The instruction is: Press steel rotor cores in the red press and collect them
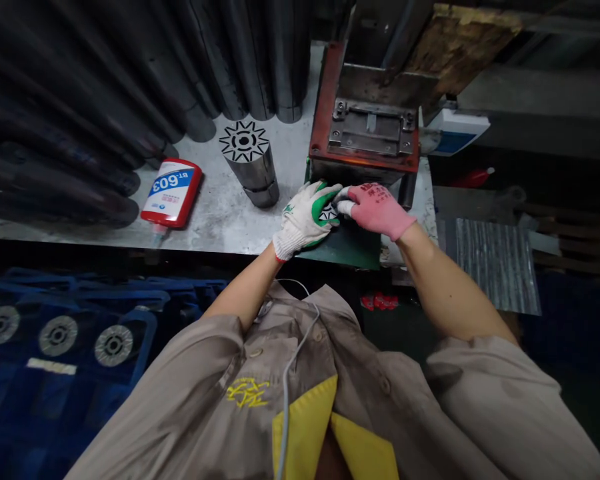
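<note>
Down and to the left of the upright slotted steel core [253,175], blue crates [149,340] carry round slotted cores [113,345]. Dark metal cylinders [167,80] crowd the far side of that landmark and its left, and a red-and-white BT-603 bottle [172,192] lies just left of it, on the bench [215,227].

Just right of the upright core, the left hand [305,217], in a white glove with a green palm, is curled partly closed around a smaller-looking slotted metal piece [329,213]. That piece (only its patterned end shows between the gloves) is further right of the upright core, by a green mat [353,248]. The right hand [373,208], in a pink glove with pale fingertips, is half closed, fingers bent to the piece's right edge; whether they grip or merely touch, I cannot tell.

The piece looks like stiff metal, probably dense for its size and a little slick if oily; its slotted end may have sharp or easily bent edges, so a hold around the outer wall seems safest.

Up and right of the upright core sit a red-edged metal fixture [373,132] and a white-cased device [463,125].
</note>
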Available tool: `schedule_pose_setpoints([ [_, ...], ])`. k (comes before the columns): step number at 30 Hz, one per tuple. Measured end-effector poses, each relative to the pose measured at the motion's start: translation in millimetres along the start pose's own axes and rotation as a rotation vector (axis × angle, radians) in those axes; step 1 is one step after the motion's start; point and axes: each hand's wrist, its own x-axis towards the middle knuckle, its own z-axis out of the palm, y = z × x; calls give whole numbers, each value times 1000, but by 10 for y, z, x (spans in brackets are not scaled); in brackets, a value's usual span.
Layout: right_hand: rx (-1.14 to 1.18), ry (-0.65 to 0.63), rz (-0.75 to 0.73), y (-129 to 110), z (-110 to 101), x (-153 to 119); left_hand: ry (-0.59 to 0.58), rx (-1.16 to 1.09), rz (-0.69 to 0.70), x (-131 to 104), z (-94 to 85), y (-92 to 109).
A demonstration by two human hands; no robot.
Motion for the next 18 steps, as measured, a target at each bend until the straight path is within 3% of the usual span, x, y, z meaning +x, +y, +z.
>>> schedule_pose_setpoints([
  [4, -136, -53, -96, -105, -260, -74, 59, 10, -65, 0, -8, 77],
  [7, -113, 168, -58, -111, -522, -119, 120, 32, -183, 5, 36, 135],
  [10, -215, 367, 114, -32, -707, 17, 110, 25, -209, 3, 45, 133],
  [12, -298, 388, 169, 34, -750, 151, 82, 7, -194, -1, 31, 104],
  [14, -305, 422, 128, 71, -744, 213, 56, -10, -164, -3, 19, 72],
  [18, -213, 381, 108, 18, -632, 32, 57, -17, -137, 5, 39, 43],
])
